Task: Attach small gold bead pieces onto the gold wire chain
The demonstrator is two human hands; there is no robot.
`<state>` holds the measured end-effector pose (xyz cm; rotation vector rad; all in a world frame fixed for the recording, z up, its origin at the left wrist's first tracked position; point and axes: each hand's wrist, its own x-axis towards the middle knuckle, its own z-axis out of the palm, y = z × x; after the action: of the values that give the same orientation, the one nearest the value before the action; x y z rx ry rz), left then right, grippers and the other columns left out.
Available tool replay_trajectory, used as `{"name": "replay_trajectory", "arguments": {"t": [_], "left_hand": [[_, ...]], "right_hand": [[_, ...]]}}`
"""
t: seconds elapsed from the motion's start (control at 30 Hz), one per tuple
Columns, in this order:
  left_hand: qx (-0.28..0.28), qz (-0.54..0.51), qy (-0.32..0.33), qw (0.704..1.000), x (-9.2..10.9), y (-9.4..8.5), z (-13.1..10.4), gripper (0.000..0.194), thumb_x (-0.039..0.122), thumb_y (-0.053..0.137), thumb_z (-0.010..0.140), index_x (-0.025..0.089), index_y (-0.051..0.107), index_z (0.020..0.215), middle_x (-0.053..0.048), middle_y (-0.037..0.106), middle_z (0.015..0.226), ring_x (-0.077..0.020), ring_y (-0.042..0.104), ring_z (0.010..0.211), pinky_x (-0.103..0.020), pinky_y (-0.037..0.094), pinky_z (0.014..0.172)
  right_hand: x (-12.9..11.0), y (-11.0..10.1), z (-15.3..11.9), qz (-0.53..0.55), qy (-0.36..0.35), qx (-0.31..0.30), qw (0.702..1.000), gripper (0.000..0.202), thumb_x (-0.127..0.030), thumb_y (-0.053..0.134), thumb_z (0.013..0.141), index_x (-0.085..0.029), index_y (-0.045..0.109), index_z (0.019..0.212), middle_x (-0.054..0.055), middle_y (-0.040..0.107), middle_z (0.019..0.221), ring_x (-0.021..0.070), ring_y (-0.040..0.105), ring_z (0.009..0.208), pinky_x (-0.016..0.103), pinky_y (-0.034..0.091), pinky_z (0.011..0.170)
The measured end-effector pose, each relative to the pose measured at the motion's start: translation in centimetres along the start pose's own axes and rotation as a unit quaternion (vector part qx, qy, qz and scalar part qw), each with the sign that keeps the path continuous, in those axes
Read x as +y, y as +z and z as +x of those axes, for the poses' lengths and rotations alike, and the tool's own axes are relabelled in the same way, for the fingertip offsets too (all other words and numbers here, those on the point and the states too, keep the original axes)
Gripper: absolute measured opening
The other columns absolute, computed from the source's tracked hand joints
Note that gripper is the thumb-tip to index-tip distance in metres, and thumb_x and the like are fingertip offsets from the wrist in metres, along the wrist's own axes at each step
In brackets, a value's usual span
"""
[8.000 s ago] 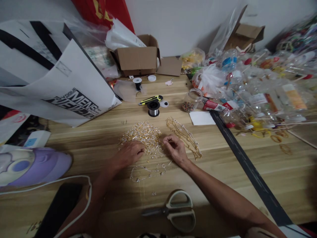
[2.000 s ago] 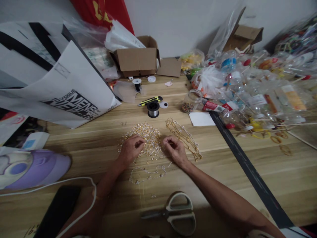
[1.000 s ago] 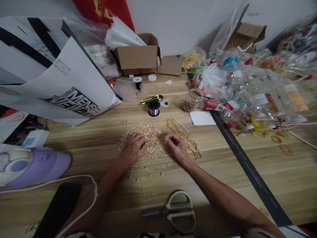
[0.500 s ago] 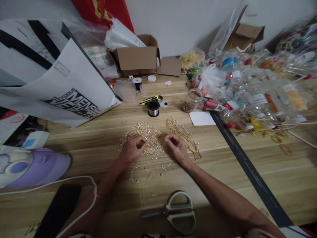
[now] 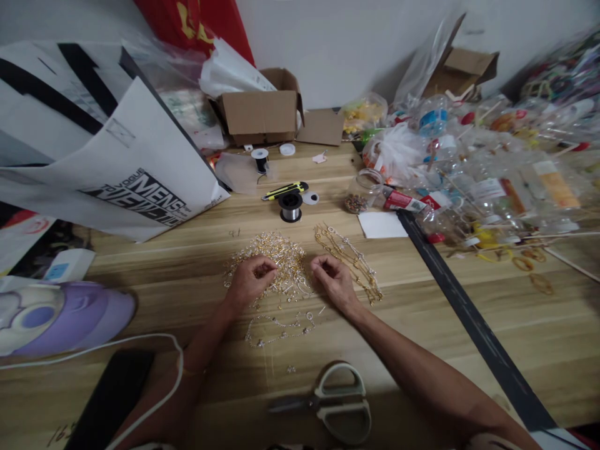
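A heap of small gold and silver beads (image 5: 285, 256) lies on the wooden table. Over its left side my left hand (image 5: 250, 278) is curled, thumb and fingertips pinched together. Just right of the heap, my right hand (image 5: 334, 280) holds a similar pinch. Whatever is between the fingertips of either hand is too small to make out. Gold and silver chains (image 5: 354, 259) lie beside my right hand. Below the heap is a loose silver chain (image 5: 279, 334). Scissors with pale handles (image 5: 342, 406) rest close to the table's front edge.
Behind the heap are a wire spool (image 5: 290, 207), a yellow-black cutter (image 5: 285, 190) and a jar of beads (image 5: 363, 192). Plastic bottles (image 5: 497, 181) crowd the right. At left stand a white bag (image 5: 140, 162), a purple device (image 5: 70, 315) and a dark phone (image 5: 112, 400).
My left hand has shifted very slightly over the heap. My right hand stays in nearly the same place, still pinched.
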<state>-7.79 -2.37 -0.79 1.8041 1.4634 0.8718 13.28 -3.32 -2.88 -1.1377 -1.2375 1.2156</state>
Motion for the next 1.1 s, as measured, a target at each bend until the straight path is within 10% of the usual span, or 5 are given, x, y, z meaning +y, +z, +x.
{"name": "replay_trajectory", "arguments": {"t": [1.1], "left_hand": [[-0.033, 0.035, -0.032, 0.998, 0.7, -0.7, 0.1, 0.025, 0.034, 0.054, 0.082, 0.015, 0.067, 0.073, -0.002, 0.067, 0.071, -0.0158, 0.059, 0.067, -0.024, 0.043, 0.063]], "right_hand": [[0.2, 0.0, 0.1, -0.004, -0.003, -0.001, 1.0, 0.017, -0.033, 0.062, 0.078, -0.016, 0.06, 0.073, -0.001, 0.056, 0.065, 0.0116, 0.05, 0.057, 0.023, 0.041, 0.055]]}}
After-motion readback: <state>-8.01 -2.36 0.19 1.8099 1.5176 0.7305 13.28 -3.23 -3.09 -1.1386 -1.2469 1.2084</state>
